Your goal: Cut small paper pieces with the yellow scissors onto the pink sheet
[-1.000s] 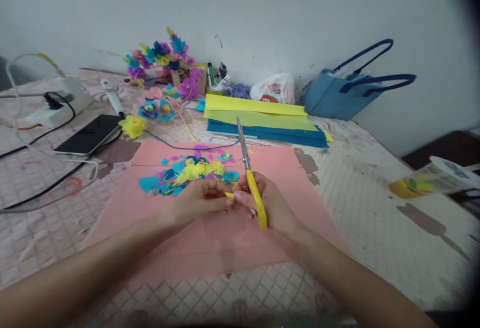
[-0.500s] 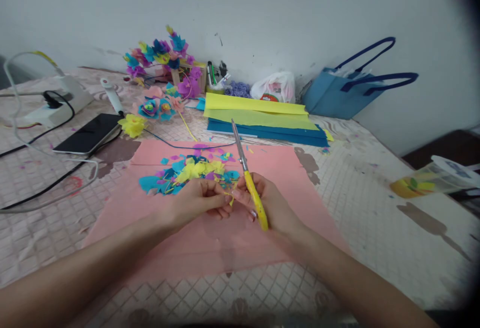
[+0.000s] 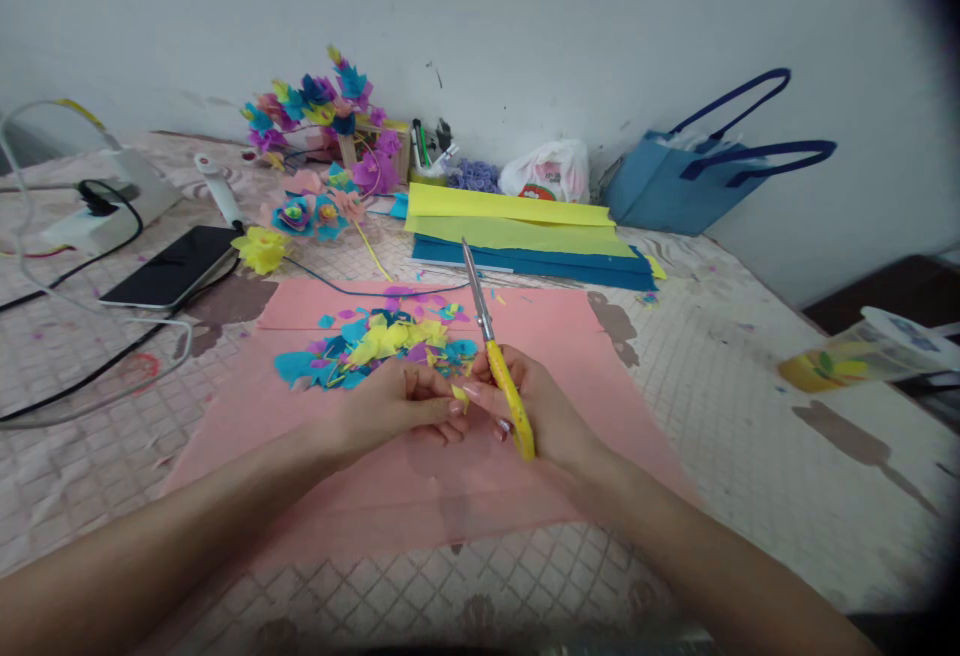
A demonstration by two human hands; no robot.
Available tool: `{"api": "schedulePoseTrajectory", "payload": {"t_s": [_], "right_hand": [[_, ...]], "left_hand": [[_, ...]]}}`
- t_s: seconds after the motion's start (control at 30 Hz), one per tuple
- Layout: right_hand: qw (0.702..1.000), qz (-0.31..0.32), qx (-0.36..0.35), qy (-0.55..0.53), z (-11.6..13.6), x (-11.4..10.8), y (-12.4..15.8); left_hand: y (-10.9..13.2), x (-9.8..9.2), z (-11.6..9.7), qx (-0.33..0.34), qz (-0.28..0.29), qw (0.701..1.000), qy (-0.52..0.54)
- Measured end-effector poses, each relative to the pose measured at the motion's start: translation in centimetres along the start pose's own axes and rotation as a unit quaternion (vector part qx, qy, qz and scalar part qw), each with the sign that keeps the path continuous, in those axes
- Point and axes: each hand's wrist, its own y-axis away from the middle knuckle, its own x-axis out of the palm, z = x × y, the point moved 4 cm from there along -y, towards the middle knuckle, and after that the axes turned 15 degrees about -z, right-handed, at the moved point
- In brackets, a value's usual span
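Between its thumb and fingers my left hand (image 3: 409, 398) pinches a small yellow paper piece (image 3: 460, 396). My right hand (image 3: 536, 401) holds a pair of scissors (image 3: 504, 376) with yellow handles, blades closed and pointing away from me. The right thumb and fingertip also meet the yellow piece, close to the left fingertips. Just beyond my hands, a pile of cut yellow, blue and purple paper petals (image 3: 390, 339) lies on a pink paper sheet (image 3: 330, 496). Part of the pile is hidden behind my left hand.
Blue and yellow paper sheets (image 3: 517, 226) lie behind the pink one. Paper flowers (image 3: 307, 216), a phone (image 3: 171, 266) and a power strip (image 3: 112, 206) are on the left. A blue bag (image 3: 667, 186) stands back right, and a tilted-looking drink cup (image 3: 847, 356) is far right.
The yellow piece has turned between my fingertips and shows a wider face. My right thumb and fingertip have come closer to my left hand. The scissors stay in place.
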Motion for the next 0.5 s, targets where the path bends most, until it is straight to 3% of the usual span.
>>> {"api": "schedulePoseTrajectory", "payload": {"t_s": [0.23,0.5], "right_hand": [[0.998,0.026,0.031,-0.047,0.38,0.22,0.19],[0.999,0.018,0.027,-0.016,-0.09,0.21,0.18]], "left_hand": [[-0.03,-0.04,0.14,-0.005,0.005,1.000,-0.013],[-0.07,0.06,0.18,0.012,0.015,0.999,-0.028]]}}
